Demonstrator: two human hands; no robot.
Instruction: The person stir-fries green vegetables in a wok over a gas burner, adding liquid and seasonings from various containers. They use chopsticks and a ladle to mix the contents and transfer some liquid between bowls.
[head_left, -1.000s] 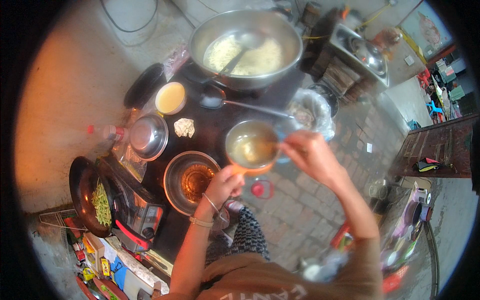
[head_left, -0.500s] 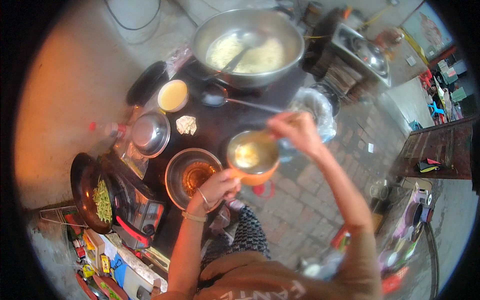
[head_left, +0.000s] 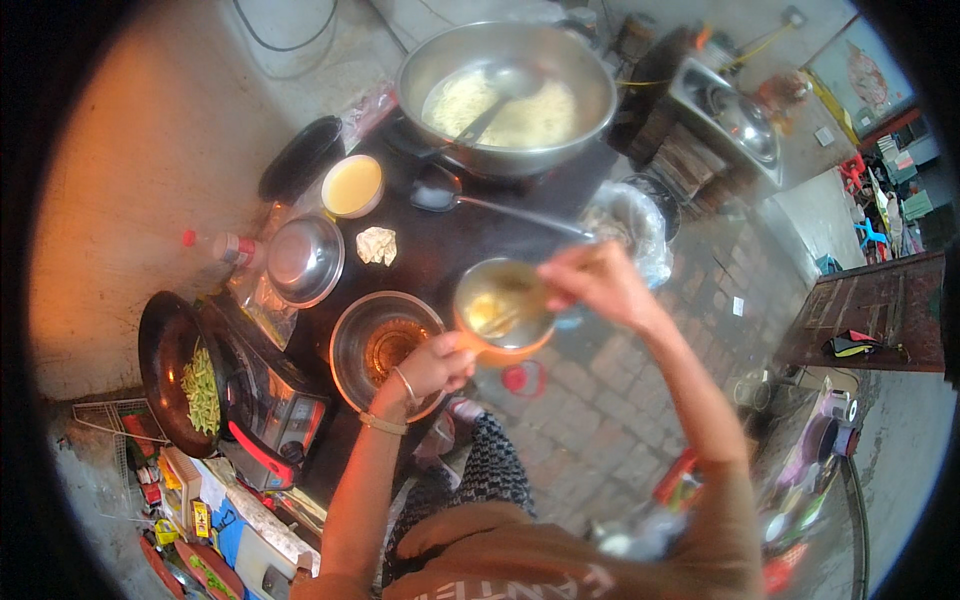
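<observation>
Right hand (head_left: 602, 284) just dipped nearer, pinching a blurry stirrer (head_left: 524, 307) in the cup (head_left: 518, 353) left hand (head_left: 436, 366) grips; still mixing, I reckon.

Orange round cup (head_left: 512, 354): smooth outside, shiny metal-looking inside. Wide silver round pot (head_left: 525, 160): metal, smooth, soft sheen. Silver dome-shaped bowl (head_left: 304, 262): polished metal, glossy. Long-handled silver spoon (head_left: 510, 212): shiny metal. Dark flat tabletop (head_left: 425, 245): smooth, faint sheen. Black round wok (head_left: 162, 360): dark metal, slick gloss; its red handle (head_left: 258, 449) plastic-looking. Clear crinkled bag (head_left: 654, 232): thin glossy plastic. Small off-white crumpled lump (head_left: 376, 246): matt, wrinkled, paper or cloth unclear. Brown shirt (head_left: 540, 548): matt cloth. Grey brick floor (head_left: 620, 410): rough, matt. Silver rectangular sink (head_left: 693, 90): glossy metal.
</observation>
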